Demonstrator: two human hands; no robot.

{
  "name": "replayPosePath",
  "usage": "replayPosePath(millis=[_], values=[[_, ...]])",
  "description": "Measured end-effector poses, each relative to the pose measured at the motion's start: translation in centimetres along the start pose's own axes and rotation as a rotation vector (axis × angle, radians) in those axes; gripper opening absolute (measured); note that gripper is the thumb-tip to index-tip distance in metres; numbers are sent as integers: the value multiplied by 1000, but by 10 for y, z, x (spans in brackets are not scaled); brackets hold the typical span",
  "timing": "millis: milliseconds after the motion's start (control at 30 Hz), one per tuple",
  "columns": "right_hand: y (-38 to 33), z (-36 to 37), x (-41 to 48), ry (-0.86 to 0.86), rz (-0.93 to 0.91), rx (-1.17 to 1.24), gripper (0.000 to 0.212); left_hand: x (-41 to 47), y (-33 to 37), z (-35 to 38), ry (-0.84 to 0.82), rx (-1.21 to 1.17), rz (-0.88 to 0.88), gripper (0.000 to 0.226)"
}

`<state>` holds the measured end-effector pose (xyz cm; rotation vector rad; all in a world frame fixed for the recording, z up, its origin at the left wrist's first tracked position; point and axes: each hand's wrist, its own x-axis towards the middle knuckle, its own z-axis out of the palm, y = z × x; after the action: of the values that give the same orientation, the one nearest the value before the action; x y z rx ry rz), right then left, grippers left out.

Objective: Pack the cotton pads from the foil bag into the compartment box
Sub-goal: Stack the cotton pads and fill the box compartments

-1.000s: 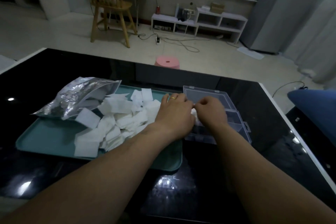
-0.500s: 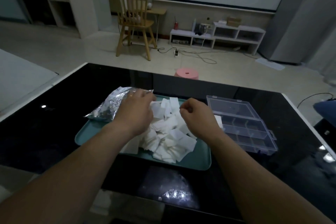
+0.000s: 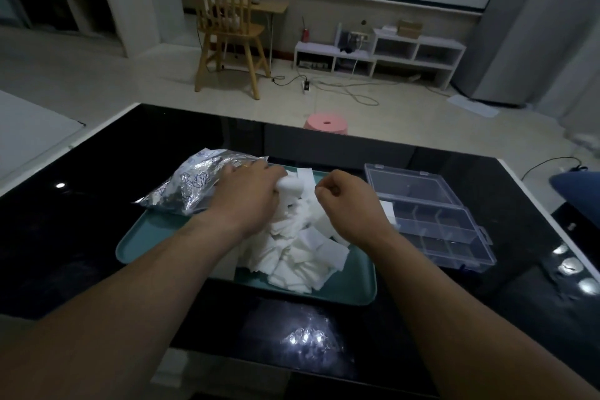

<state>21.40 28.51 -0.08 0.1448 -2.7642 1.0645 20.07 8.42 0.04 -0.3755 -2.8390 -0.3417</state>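
Observation:
A crumpled foil bag lies on the far left of a teal tray. White cotton pads are heaped over the tray's middle and right. My left hand rests at the bag's mouth and grips a small stack of cotton pads. Just right of it, my right hand hovers over the heap with its fingers curled into a fist; I see nothing in it. The clear compartment box lies open to the right of the tray. One pad sits in its near-left corner.
The tray and box sit on a glossy black table with a white rim. On the floor beyond the far edge are a pink stool, a wooden chair, cables and a low white shelf.
Both hands left the box and moved left to the heap on the tray. My left hand reached the bag's mouth and closed on a stack of pads.

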Motion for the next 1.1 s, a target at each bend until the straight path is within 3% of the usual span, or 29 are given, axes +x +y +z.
replayPosePath(millis=[100, 200, 333, 500, 600, 667, 767, 867, 1000, 1100], values=[[-2, -4, -4, -60, 25, 93, 21, -6, 11, -2, 48, -154, 33, 19], [-5, -12, -8, -211, 58, 315, 36, -10, 25, -9, -7, -408, -31, 9], [-8, -21, -14, -251, 24, 459, 30, -12, 41, -20, -154, -686, -148, 12], [-10, -28, -24, -282, 119, 528, 19, -23, 53, -17, -247, -558, -68, 9], [-10, -28, -32, -198, 180, 501, 8, -31, 64, -19, -304, -658, -111, 30], [-11, -29, -36, -110, 217, 537, 6, -37, 71, -21, -258, -919, -287, 46], [-16, -28, -42, 37, 195, 529, 7, -49, 80, -24, -245, -1440, -656, 42], [-26, -20, -51, 106, 38, 354, 11, -58, 92, -22, -390, -1804, -678, 40], [-35, -13, -59, -37, -95, 226, 10, -43, 83, -15, -239, -1953, -743, 43], [-30, -19, -56, -54, -155, 195, 9, -39, 69, -21, -254, -1969, -757, 30]])
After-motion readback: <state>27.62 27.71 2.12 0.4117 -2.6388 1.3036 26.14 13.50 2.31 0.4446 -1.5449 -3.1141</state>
